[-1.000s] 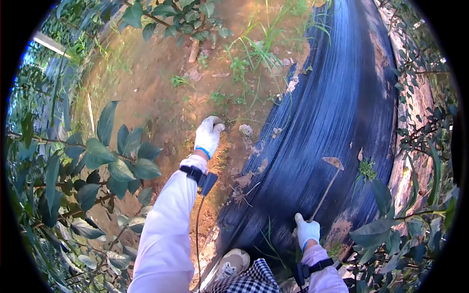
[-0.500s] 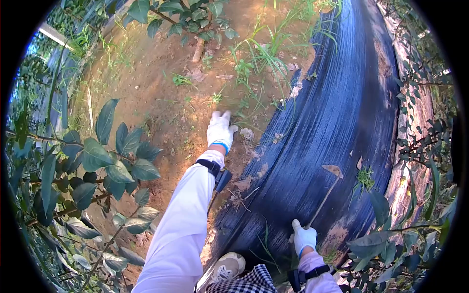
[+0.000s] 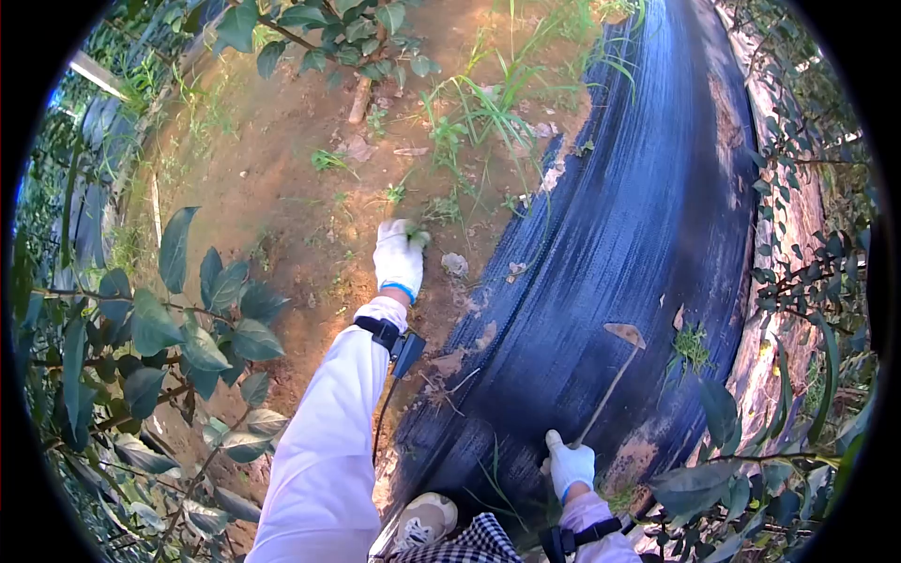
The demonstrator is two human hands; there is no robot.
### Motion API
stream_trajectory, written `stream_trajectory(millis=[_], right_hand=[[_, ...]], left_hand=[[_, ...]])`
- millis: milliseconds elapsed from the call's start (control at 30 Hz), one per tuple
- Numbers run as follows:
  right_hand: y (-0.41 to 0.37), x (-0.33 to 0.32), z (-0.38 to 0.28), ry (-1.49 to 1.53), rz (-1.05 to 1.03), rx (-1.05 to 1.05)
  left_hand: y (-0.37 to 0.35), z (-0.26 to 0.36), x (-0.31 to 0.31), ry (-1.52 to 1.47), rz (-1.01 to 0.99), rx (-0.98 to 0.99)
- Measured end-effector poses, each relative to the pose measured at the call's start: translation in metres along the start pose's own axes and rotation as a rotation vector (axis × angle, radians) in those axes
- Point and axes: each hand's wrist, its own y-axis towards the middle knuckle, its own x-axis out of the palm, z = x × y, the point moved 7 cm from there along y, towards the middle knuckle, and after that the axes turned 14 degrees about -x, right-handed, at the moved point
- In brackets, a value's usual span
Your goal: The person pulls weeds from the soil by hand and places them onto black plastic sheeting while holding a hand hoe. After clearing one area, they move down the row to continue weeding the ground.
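My left hand [image 3: 398, 256], in a white glove, reaches down to the bare brown soil and is closed on a small green weed [image 3: 418, 237] at the edge of the black ground cover [image 3: 619, 225]. My right hand [image 3: 570, 463], also gloved, grips the thin handle of a small hoe [image 3: 610, 375]. The hoe's muddy blade [image 3: 624, 334] rests on the black sheet. A strap with a black device sits on each wrist.
Grass tufts [image 3: 488, 103] and small weeds grow in the soil ahead. Leafy branches [image 3: 178, 319] crowd the left side and more foliage [image 3: 798, 281] lines the right. A stone [image 3: 455, 264] lies beside my left hand. My shoe [image 3: 424, 517] stands on the sheet's near edge.
My left hand went from open fingers spread over the soil to closed on a small weed. The view shifted slightly; the right hand kept its hold on the hoe.
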Motion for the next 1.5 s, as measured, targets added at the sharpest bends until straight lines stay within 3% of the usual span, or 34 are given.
stream_trajectory(millis=[67,167,233,300,400,433,500,600,700,733,833,867,967,1067,1167,1200,1233,1300,1367,1400,1500], right_hand=[[0.000,-0.001,0.001,-0.007,0.003,0.007],[0.002,0.000,0.003,0.008,-0.003,-0.001],[0.002,0.002,0.001,0.013,-0.001,-0.011],[0.001,0.001,-0.001,-0.003,0.007,-0.014],[0.003,0.002,0.004,0.018,0.013,-0.011],[0.003,0.002,0.004,0.007,0.015,-0.007],[0.002,0.001,0.002,0.040,0.002,-0.001],[0.003,0.004,0.005,0.061,0.003,0.009],[0.003,0.002,0.004,0.038,-0.001,-0.007],[0.003,0.002,0.004,0.029,-0.007,-0.013],[0.004,0.001,0.003,-0.040,-0.026,-0.012],[0.002,0.000,0.004,-0.046,-0.026,-0.009],[0.003,0.001,-0.001,-0.048,-0.013,-0.023],[-0.002,0.000,-0.007,-0.051,0.004,-0.042],[0.002,0.001,0.002,-0.018,-0.016,-0.025],[0.002,0.002,0.001,-0.023,-0.024,-0.026],[0.003,0.002,0.000,-0.028,-0.030,-0.028],[0.001,0.002,-0.001,-0.047,-0.040,-0.025],[0.001,0.000,-0.004,-0.078,-0.053,-0.025],[0.001,0.000,-0.002,-0.076,-0.043,-0.016],[0.005,0.001,0.002,-0.052,-0.026,-0.005]], left_hand=[[-0.005,0.021,0.006,0.188,0.066,0.335],[-0.004,0.004,0.033,0.307,-0.251,0.019],[-0.006,0.010,0.035,0.448,-0.360,-0.006],[-0.001,0.012,0.025,0.257,-0.335,-0.118],[-0.003,-0.007,-0.024,-0.123,-0.034,-0.201],[0.004,-0.035,-0.030,-0.403,-0.060,-0.370],[0.026,-0.068,-0.064,0.085,0.337,-0.162],[0.049,-0.039,-0.077,0.446,0.114,-0.298],[0.077,-0.053,-0.047,0.548,-0.025,-0.123],[0.083,-0.069,-0.043,0.290,0.041,0.003],[0.096,-0.082,-0.069,0.015,0.406,-0.206],[0.098,-0.070,-0.071,0.104,0.220,-0.203],[0.097,-0.041,-0.059,0.411,0.208,-0.012],[0.112,-0.049,-0.037,0.389,-0.061,-0.036],[0.101,-0.029,-0.029,0.337,0.042,0.033],[0.107,-0.031,-0.038,0.286,0.219,0.010],[0.107,-0.026,-0.051,0.177,0.290,-0.305],[0.118,-0.019,-0.049,0.292,0.350,-0.226],[0.133,-0.014,-0.024,0.396,0.007,-0.036],[0.133,-0.014,-0.021,0.374,0.021,0.008],[0.121,-0.044,-0.039,-0.129,0.205,-0.240]])
